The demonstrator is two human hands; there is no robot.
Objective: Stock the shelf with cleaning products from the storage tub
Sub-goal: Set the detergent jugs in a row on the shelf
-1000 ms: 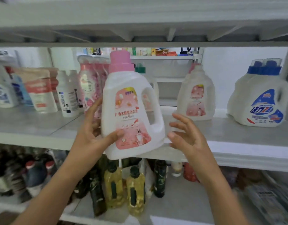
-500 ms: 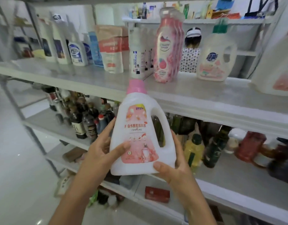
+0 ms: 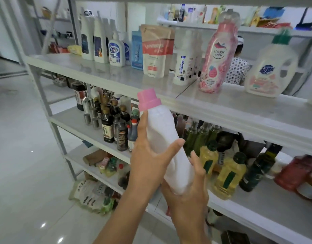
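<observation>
Between two hands, just below the view's centre, a white detergent bottle [image 3: 161,131] is being held in the air in front of the shelf [image 3: 231,110], clear of every board. It is leaning, its pink cap [image 3: 148,100] pointing toward 11 o'clock and its base toward 5 o'clock, with its narrow side facing the camera, so no label is showing.

The left hand [image 3: 148,159] is gripping the bottle from 9 o'clock, the thumb curling across the near face and the fingers wrapping behind it. The right hand [image 3: 187,192] is cupping the base from 6 o'clock, its thumb rising along the bottle's 3 o'clock side.

On the board above, at 1 o'clock from the cap, a tall pink bottle [image 3: 216,59] is standing upright; at 2 o'clock a white jug [image 3: 269,69] with a green cap is sitting well apart from it. At 12 o'clock a slim white bottle [image 3: 184,66] and a tan pouch [image 3: 157,50] are standing side by side.

One board down, dark sauce bottles [image 3: 107,125] are crowding at 9 o'clock of the held bottle, and yellow oil bottles [image 3: 227,175] are standing at 4 o'clock.
</observation>
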